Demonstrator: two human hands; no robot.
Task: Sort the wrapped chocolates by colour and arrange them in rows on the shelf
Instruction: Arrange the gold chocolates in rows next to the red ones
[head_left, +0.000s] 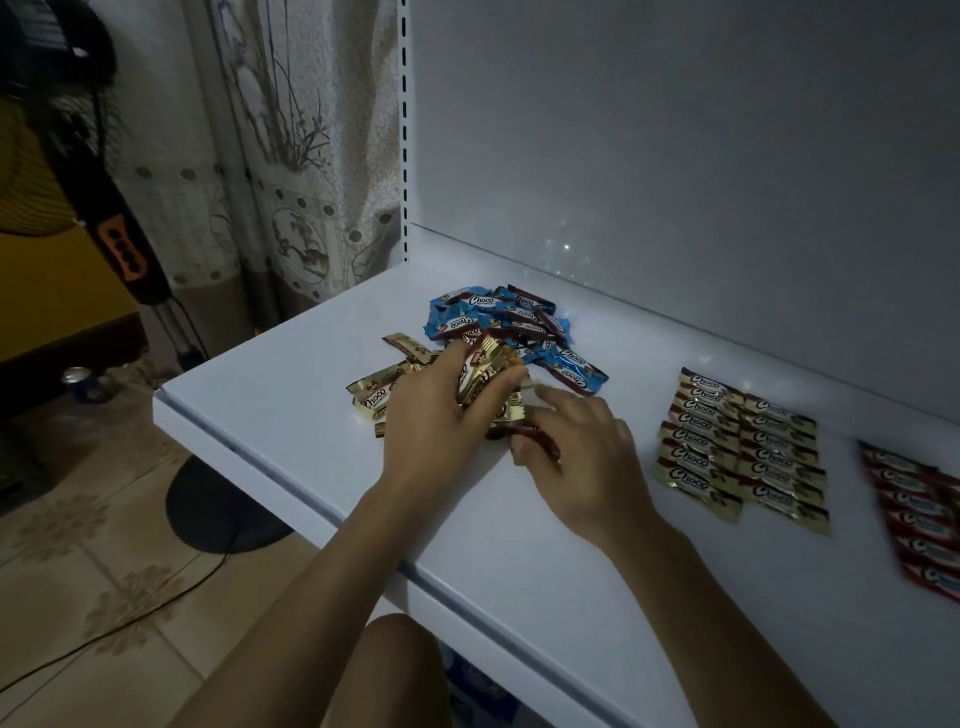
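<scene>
Back panel (675, 156): flat, smooth, white-grey, standing behind the shelf.
Shelf (311, 467): white, smooth, slightly glossy board with a rounded front corner; every chocolate lies on it.
Curtain (291, 156): pale fabric printed with plants and round dots, hanging at the left.
Floor (104, 597): beige patterned tiles with a black cable across them.
Fan (62, 156): one black standing fan with a wire grille and an orange button panel.
Loose pile (498, 317): crinkly foil wrappers, mostly blue with some dark red, heaped near the back and left of the rows.
Gold rows (743, 447): two columns of flat gold wrappers, about seven and about six, edges overlapping.
Red rows (914, 514): dark red wrappers at the right edge, too blurred to count.
Left hand (436, 421): fingers and thumb curled round a bunch of gold chocolates (485, 371), with more gold ones beneath.
Right hand (582, 447): index finger straight, thumb against a dark red wrapper (543, 441); I cannot tell whether it pinches it.
Can (85, 382): one, on the floor.
</scene>
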